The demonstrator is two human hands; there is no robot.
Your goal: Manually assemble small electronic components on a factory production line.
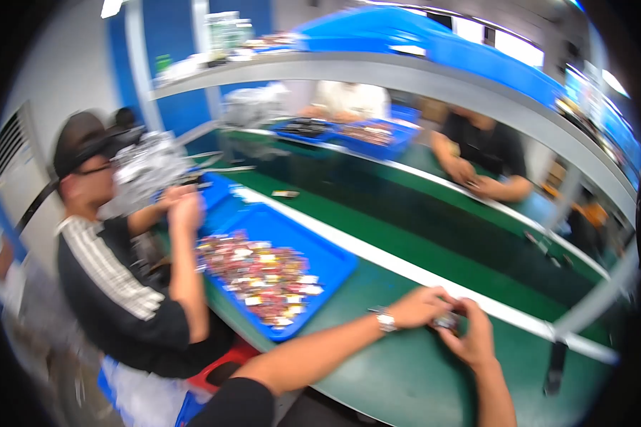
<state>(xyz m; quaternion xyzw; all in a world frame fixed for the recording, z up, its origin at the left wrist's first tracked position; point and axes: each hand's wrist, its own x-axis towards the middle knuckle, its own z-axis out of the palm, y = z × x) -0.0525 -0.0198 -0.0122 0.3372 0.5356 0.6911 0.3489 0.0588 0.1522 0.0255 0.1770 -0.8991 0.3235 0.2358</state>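
My left hand (pixel 421 307), with a metal watch on its wrist, and my right hand (pixel 471 334) meet over the green table (pixel 406 370). Together they pinch a small dark part (pixel 446 322) between the fingertips. The picture is blurred, so the part's shape stays unclear. A blue tray (pixel 335 260) heaped with several small red, white and yellow pieces lies to the left of my hands.
A person in a black striped top sits at my left with hands raised beside a crinkled silver bag (pixel 146 167). Two more people sit across the table by another blue tray (pixel 377 139). A white stripe (pixel 406 267) runs along the table; a shelf (pixel 377 71) arches overhead.
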